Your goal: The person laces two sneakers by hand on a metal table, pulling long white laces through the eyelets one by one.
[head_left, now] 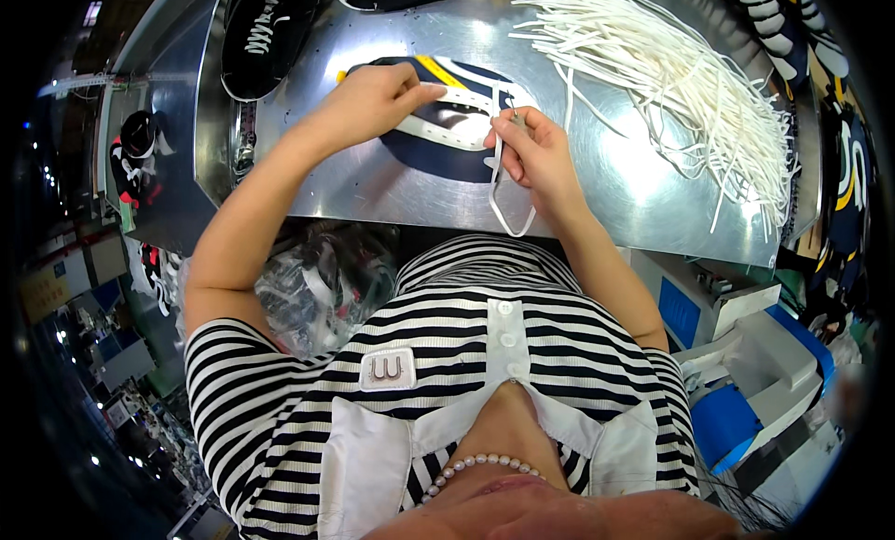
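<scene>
Pressing down with thumb and fingers, the left hand [373, 97] pins the navy shoe upper with white eyelet strip and yellow stripe [438, 121] flat on the shiny metal worktable [392, 181]; its fingers are closed on the eyelet strip. That upper lies near the middle of the table, closer to the near edge than to the far one. Just to its right, the right hand [536, 149] pinches a flat white shoelace [499, 191] between fingertips at the eyelets, and the lace hangs in a loop over the table's near edge. A black shoe upper with white laces [261, 32] sits at the far left corner. A large loose heap of white shoelaces [671, 74] covers the table's right side.
</scene>
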Tool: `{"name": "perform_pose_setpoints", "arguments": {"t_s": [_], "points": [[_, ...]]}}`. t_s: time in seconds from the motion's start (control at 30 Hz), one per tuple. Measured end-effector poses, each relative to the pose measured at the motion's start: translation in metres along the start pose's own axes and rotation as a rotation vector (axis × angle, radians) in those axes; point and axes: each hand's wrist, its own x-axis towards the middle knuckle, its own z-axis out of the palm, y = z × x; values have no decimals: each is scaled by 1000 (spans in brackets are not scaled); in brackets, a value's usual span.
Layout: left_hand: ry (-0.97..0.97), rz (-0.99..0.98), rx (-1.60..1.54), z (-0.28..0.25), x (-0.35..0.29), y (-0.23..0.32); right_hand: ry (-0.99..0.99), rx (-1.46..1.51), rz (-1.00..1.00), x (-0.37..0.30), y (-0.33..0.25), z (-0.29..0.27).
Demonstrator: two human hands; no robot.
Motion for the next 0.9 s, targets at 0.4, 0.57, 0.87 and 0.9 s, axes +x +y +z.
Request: {"name": "perform_pose_setpoints", "arguments": {"t_s": [0.4, 0.57, 0.87, 0.9], "points": [[-440, -163, -1367, 67, 24, 7, 29, -73, -137, 18, -2, -8], [-372, -130, -1847, 85, -9, 6, 23, -71, -192, -4, -20, 6], [63, -100, -1480, 92, -36, 34, 7, -335, -118, -25, -24, 11], [157, -77, -1470, 95, -35, 36, 17, -361, -122, -26, -25, 13]]}}
